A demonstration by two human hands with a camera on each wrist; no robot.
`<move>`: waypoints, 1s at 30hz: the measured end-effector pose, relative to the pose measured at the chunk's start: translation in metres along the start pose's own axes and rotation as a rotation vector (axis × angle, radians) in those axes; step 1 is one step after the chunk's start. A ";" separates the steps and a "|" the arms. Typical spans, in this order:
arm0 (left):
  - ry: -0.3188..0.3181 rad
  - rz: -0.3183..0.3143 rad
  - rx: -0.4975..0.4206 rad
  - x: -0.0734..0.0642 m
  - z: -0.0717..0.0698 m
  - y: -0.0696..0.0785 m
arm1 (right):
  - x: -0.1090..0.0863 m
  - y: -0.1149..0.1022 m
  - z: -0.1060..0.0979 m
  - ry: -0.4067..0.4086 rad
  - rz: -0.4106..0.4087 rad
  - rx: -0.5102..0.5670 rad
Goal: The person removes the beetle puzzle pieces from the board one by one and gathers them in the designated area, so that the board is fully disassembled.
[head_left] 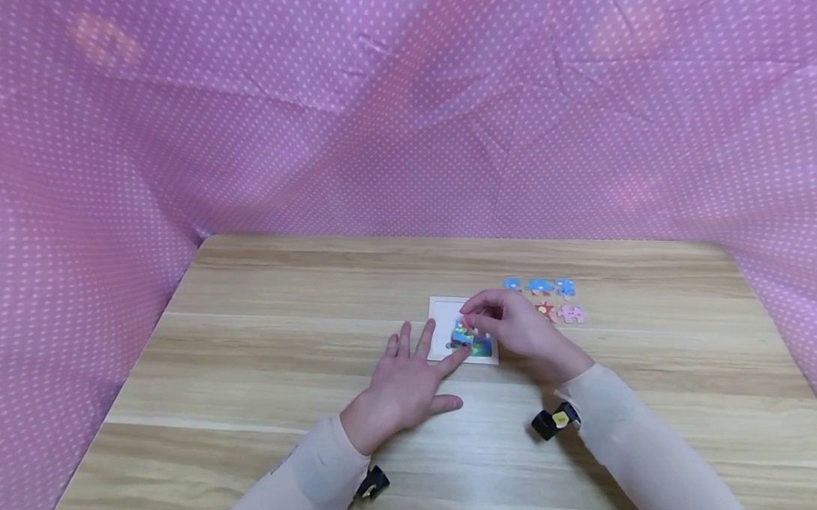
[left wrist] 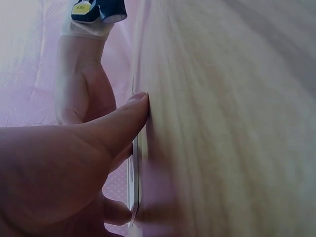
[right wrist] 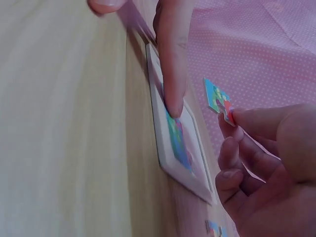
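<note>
A white square puzzle tray (head_left: 440,310) lies on the wooden table, with a few joined pieces (head_left: 482,348) in its lower right part. My right hand (head_left: 514,324) pinches a puzzle piece (right wrist: 216,96) between thumb and fingers, held just above the tray; it is blue, green and red. My left hand (head_left: 407,386) lies spread with straight fingers at the tray's left and lower side. In the right wrist view its index finger (right wrist: 174,74) presses on the piece in the tray (right wrist: 178,140). The left thumb (left wrist: 129,111) rests by the tabletop.
Several loose puzzle pieces lie behind and right of the tray: blue ones (head_left: 539,286) in a back row, a red sun piece (head_left: 545,311) and a pink piece (head_left: 571,313) nearer. A pink dotted cloth (head_left: 413,135) hangs around the wooden table (head_left: 277,340).
</note>
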State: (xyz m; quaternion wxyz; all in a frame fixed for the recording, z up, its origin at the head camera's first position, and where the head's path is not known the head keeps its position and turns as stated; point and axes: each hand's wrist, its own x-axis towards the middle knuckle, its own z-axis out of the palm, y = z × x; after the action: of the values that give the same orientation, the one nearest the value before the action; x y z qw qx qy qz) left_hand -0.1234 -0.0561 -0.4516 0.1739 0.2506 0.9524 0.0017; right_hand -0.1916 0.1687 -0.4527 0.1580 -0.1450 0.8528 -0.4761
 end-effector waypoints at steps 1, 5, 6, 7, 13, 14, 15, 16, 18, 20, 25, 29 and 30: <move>0.001 0.000 -0.001 0.000 0.001 0.000 | -0.002 0.000 -0.001 0.002 0.002 -0.013; 0.006 -0.001 -0.018 -0.001 0.002 0.000 | -0.012 0.004 -0.005 0.011 -0.003 -0.049; 0.008 -0.001 -0.025 -0.001 0.002 0.000 | -0.014 0.005 -0.006 0.015 -0.009 -0.057; 0.009 0.000 -0.032 -0.001 0.002 0.000 | -0.015 0.007 -0.008 0.023 -0.014 -0.065; 0.025 0.007 -0.062 -0.001 0.002 0.000 | -0.025 0.013 -0.018 0.054 -0.040 -0.095; 0.027 0.008 -0.065 0.000 0.002 0.001 | -0.027 0.014 -0.020 0.057 -0.043 -0.100; 0.029 0.008 -0.069 0.000 0.001 0.001 | -0.029 0.015 -0.021 0.060 -0.046 -0.108; 0.029 0.009 -0.075 0.000 0.000 0.001 | -0.031 0.016 -0.023 0.065 -0.051 -0.119; 0.028 0.012 -0.085 0.001 0.000 0.001 | -0.035 0.019 -0.026 0.079 -0.059 -0.145; 0.025 0.010 -0.092 0.001 -0.001 0.002 | -0.038 0.022 -0.029 0.090 -0.062 -0.160; 0.013 -0.002 -0.089 0.003 0.000 0.001 | -0.043 0.031 -0.034 0.090 -0.055 -0.186; 0.017 -0.005 -0.098 0.005 -0.001 0.001 | -0.046 0.036 -0.037 0.091 -0.032 -0.208; 0.019 -0.004 -0.101 0.006 -0.001 0.001 | -0.047 0.038 -0.038 0.092 -0.020 -0.209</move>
State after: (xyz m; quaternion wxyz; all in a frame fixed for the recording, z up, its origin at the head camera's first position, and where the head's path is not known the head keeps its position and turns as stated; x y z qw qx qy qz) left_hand -0.1279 -0.0529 -0.4526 0.1775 0.2396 0.9531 0.0517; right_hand -0.1683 0.2354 -0.4601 0.0981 -0.1474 0.9027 -0.3922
